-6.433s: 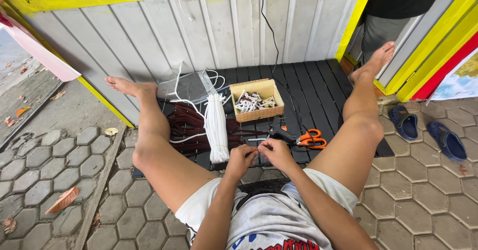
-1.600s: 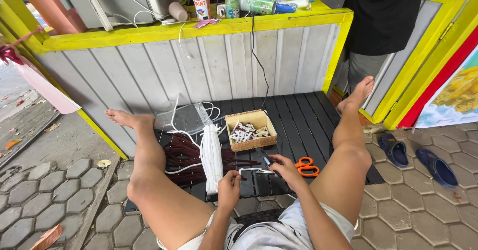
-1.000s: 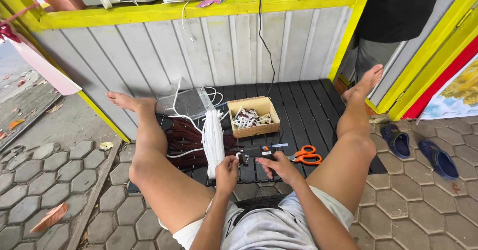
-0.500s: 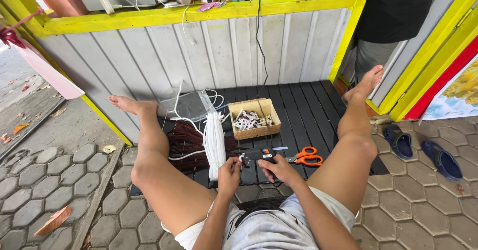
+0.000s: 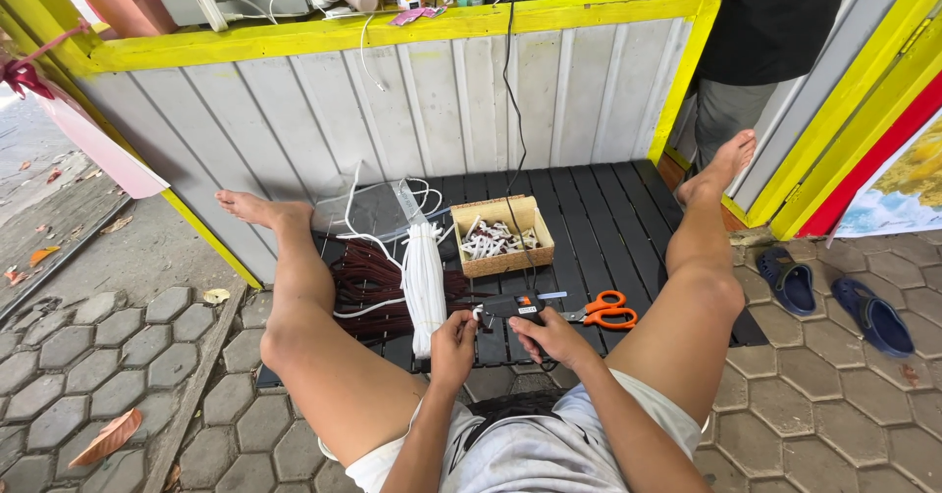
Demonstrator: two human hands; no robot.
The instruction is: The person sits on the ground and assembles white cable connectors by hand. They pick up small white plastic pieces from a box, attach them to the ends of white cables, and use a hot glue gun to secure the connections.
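I sit on the ground with my legs spread. My left hand (image 5: 453, 341) pinches a small white piece close to the tip of a black glue gun (image 5: 510, 305) lying on the dark slatted mat (image 5: 599, 218). My right hand (image 5: 549, 338) is beside it, fingers curled just below the gun; what they hold is hidden. A bundle of white cord (image 5: 424, 287) lies left of my hands, over a pile of dark red cord (image 5: 368, 282). Orange-handled scissors (image 5: 608, 309) lie right of the gun. A cardboard box (image 5: 505, 236) of short white pieces stands behind.
A grey-panelled counter with a yellow rim (image 5: 412, 101) stands ahead, with cans and bottles on top. A black cable (image 5: 512, 110) runs down from it to the gun. Another person in a black shirt (image 5: 765, 32) stands at the right. Blue sandals (image 5: 834, 297) lie on hexagonal paving.
My hands have stayed together by the glue gun, shifting only slightly. My view has tilted a little between frames.
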